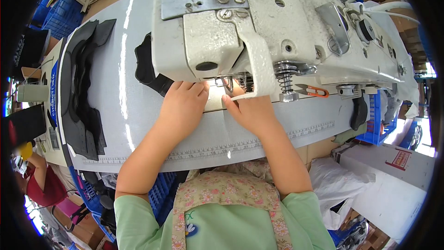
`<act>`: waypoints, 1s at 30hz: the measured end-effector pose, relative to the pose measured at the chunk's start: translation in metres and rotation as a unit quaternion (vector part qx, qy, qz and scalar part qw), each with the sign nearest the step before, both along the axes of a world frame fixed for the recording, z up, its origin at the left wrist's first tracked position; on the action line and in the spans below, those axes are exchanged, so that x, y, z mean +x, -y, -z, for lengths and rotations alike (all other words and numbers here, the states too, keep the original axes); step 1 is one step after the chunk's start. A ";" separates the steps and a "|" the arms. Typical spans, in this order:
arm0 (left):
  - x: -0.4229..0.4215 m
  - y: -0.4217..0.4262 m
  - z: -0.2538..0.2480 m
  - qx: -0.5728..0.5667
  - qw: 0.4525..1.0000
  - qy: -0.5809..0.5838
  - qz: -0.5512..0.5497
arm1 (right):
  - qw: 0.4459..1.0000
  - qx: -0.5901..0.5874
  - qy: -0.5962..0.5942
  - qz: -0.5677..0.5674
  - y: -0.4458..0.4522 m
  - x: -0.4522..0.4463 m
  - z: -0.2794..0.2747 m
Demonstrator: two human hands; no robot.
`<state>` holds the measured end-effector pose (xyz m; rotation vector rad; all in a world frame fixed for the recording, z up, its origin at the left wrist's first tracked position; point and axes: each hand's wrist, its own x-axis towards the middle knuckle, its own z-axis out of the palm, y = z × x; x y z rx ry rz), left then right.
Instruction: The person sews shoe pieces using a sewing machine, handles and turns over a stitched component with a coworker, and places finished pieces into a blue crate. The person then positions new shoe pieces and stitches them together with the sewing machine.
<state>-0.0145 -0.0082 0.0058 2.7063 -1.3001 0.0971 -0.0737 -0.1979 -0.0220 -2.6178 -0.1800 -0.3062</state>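
A white sewing machine [212, 41] stands over the grey table. Below its head, my left hand [186, 104] lies beside the needle area, fingers together and pointing forward, next to a black fabric piece [147, 67] that extends out to the left. My right hand [252, 111] is on the other side of the needle area, its thumb showing and its other fingers hidden behind the machine's pale curved arm. Whatever lies between the two hands at the needle is too small and covered to make out.
Dark fabric pieces [84, 92] are stacked at the table's left. Orange-handled snips [312, 90] rest by the machine, and a black piece [358, 111] lies at the right end. A white box [384, 180] stands at lower right. Another person's arm [39, 169] shows at far left.
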 end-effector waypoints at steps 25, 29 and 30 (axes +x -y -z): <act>-0.111 -0.095 -0.034 -0.170 0.984 0.013 -0.041 | 0.308 0.880 -0.360 0.026 -0.086 -0.062 -0.033; -0.142 -0.105 -0.019 -0.179 0.982 0.049 -0.040 | 0.406 0.843 -0.352 0.035 -0.095 -0.061 -0.042; -0.146 -0.107 -0.018 -0.179 0.982 0.052 -0.043 | 0.407 0.842 -0.353 0.032 -0.095 -0.063 -0.044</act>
